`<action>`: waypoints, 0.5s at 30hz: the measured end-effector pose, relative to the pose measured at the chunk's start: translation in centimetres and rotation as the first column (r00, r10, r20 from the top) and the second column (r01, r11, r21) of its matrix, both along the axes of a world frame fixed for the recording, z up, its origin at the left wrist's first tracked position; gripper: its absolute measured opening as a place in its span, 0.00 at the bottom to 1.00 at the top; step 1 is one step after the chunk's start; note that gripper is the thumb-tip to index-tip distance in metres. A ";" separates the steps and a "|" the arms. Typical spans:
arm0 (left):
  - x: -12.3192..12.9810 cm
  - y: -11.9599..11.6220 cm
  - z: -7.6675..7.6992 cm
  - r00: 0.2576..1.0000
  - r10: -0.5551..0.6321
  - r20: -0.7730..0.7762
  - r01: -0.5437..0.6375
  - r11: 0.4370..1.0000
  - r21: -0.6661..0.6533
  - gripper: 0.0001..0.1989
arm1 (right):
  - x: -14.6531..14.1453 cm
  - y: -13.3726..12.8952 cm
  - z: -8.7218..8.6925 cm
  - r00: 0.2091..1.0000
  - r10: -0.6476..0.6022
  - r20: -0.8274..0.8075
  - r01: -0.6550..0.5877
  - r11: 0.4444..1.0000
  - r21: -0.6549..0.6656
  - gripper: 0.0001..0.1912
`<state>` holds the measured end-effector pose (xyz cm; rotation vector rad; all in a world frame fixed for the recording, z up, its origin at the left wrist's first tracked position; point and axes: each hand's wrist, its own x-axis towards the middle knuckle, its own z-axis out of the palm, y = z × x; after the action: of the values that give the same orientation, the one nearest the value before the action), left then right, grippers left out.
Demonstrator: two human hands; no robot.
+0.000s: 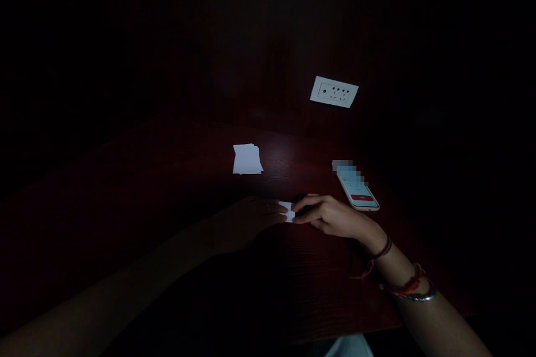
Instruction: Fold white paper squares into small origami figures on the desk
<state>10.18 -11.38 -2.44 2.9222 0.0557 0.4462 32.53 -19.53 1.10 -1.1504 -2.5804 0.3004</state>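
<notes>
Here, left fingers (280, 209) lie over the white paper (290, 213); right fingers (302, 212) touch its edge.

Paper stack (247, 159) beyond both hands (274, 213), phone (358, 187) to its right, all on the table (188, 162).

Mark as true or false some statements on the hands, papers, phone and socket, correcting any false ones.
1. The left hand and right hand touch the same small paper. True.
2. The phone has a dark screen. False: its screen is lit.
3. The socket is beyond the phone. True.
4. The stack lies right of the phone. False: it lies to the left.
5. The bracelets are on the left arm. False: the right.
</notes>
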 end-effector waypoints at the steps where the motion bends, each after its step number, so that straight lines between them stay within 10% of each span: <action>1: 0.0 0.1 -0.1 1.000 0.003 -0.005 -0.003 1.000 -0.003 0.23 | 0.0 0.0 0.0 1.000 0.001 0.001 -0.001 1.000 -0.006 0.17; 15: 0.0 0.1 -0.3 1.000 0.025 -0.004 -0.025 1.000 -0.002 0.23 | -0.6 -0.1 0.2 0.991 -0.095 -0.091 0.095 0.995 0.003 0.18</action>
<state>10.19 -11.30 -2.76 2.9232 0.0936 0.4441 31.90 -19.64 1.28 -1.2237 -2.4380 0.3134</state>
